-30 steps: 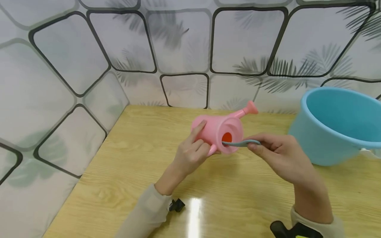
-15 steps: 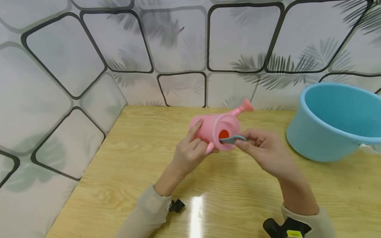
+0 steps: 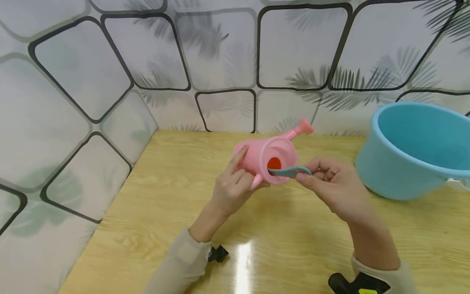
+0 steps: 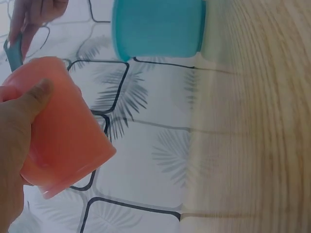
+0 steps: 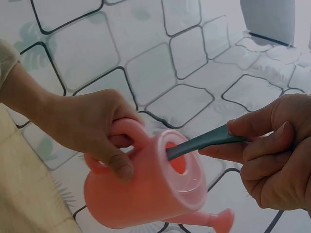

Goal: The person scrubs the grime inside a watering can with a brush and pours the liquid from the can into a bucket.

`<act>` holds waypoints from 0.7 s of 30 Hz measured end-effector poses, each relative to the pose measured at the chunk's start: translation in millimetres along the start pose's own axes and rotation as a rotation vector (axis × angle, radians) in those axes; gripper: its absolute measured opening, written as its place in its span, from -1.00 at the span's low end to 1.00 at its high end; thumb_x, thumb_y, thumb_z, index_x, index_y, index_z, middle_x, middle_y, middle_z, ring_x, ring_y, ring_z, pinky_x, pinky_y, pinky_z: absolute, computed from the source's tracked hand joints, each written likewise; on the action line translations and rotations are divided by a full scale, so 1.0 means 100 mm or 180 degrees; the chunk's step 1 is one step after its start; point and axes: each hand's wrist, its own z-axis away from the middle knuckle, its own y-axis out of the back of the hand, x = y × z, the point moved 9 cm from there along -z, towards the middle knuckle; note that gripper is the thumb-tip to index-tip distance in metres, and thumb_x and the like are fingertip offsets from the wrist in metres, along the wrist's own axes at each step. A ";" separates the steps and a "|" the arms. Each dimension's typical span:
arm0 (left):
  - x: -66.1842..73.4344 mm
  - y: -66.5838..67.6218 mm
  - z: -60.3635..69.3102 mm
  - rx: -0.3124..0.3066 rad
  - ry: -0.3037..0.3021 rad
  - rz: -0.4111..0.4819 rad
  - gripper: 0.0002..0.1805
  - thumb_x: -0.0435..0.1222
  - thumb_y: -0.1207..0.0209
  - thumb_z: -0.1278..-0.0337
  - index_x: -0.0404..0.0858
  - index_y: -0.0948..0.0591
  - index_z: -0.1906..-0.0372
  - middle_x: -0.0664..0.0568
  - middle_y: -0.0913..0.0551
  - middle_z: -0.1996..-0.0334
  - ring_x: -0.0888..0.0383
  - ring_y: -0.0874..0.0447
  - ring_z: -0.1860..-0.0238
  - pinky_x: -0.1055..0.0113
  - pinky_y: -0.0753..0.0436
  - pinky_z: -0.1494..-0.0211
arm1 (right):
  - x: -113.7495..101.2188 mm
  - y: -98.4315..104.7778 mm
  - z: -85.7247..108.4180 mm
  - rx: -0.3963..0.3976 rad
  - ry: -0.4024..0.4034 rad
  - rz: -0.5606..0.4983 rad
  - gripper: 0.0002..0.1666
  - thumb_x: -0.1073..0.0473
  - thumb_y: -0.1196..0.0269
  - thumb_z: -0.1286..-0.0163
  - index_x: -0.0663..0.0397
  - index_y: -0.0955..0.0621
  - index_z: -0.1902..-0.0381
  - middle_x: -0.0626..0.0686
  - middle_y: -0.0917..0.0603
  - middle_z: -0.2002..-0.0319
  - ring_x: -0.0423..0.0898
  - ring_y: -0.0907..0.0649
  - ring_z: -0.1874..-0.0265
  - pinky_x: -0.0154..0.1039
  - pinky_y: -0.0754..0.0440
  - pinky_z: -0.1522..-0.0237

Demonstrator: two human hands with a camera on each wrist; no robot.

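A pink watering can [image 3: 253,153] is held tipped on its side above the table, its round opening facing right and its spout pointing up and right. My left hand [image 3: 232,191] grips it by the handle, index finger lying along the body. My right hand [image 3: 335,185] pinches a slim grey-blue utensil [image 3: 288,172] between thumb and fingers. Its far end goes through the red-orange hole in the can's top and is hidden inside, so its kind cannot be told. In the right wrist view, the utensil [image 5: 206,141] enters the can [image 5: 141,187] beside the handle.
A large light-blue bucket [image 3: 389,171] with a white handle stands on the wooden table [image 3: 154,241] at the right, close to my right hand. A wall covering [image 3: 224,53] with leaf patterns rises behind and left of the table.
My right hand has moved left toward the watering can, pushing the utensil deeper, then has drawn it back slightly. My left hand keeps its grip, with the can shifted only a little.
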 end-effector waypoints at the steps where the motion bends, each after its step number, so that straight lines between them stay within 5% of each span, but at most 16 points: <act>1: 0.00 0.00 0.01 0.0008 0.0015 0.0000 -0.43 -0.07 -0.31 -0.21 -0.22 -0.27 0.71 0.06 -0.26 0.79 -0.09 -0.73 0.29 0.09 -0.63 -0.18 | 0.00 0.03 0.02 0.0054 -0.0016 -0.0085 -0.94 0.41 -0.28 -0.34 0.21 -0.63 0.35 -0.08 -0.20 0.76 -0.07 -0.09 0.79 -0.15 0.07 0.82; 9: 0.01 -0.03 0.00 -0.0027 -0.0001 0.0076 -0.46 -0.09 -0.33 -0.20 -0.22 -0.30 0.69 0.07 -0.30 0.78 -0.11 -0.74 0.22 0.12 -0.63 -0.19 | 0.11 -0.06 -0.04 -0.0178 0.0014 -0.0598 -0.70 0.55 -0.28 -0.24 0.13 -0.50 0.54 -0.08 -0.25 0.77 -0.06 -0.07 0.76 -0.15 0.04 0.77; 15: -0.01 -0.05 0.00 -0.0026 0.0093 0.0117 -0.44 -0.09 -0.29 -0.24 -0.23 -0.29 0.72 0.04 -0.31 0.80 -0.13 -0.74 0.21 0.10 -0.63 -0.19 | 0.08 0.03 0.01 -0.0226 0.0256 -0.1298 -0.59 0.72 -0.12 -0.17 0.12 -0.50 0.56 -0.03 -0.24 0.80 -0.09 0.01 0.80 -0.21 0.16 0.79; 21: 0.02 -0.04 -0.01 -0.0028 0.0081 -0.0033 -0.42 -0.07 -0.30 -0.23 -0.22 -0.29 0.73 0.05 -0.30 0.80 -0.09 -0.75 0.26 0.15 -0.65 -0.16 | 0.15 -0.13 -0.06 -0.0499 0.0059 -0.1410 -0.60 0.64 -0.14 -0.24 0.03 -0.52 0.53 -0.05 -0.22 0.78 -0.06 0.01 0.79 -0.17 0.15 0.76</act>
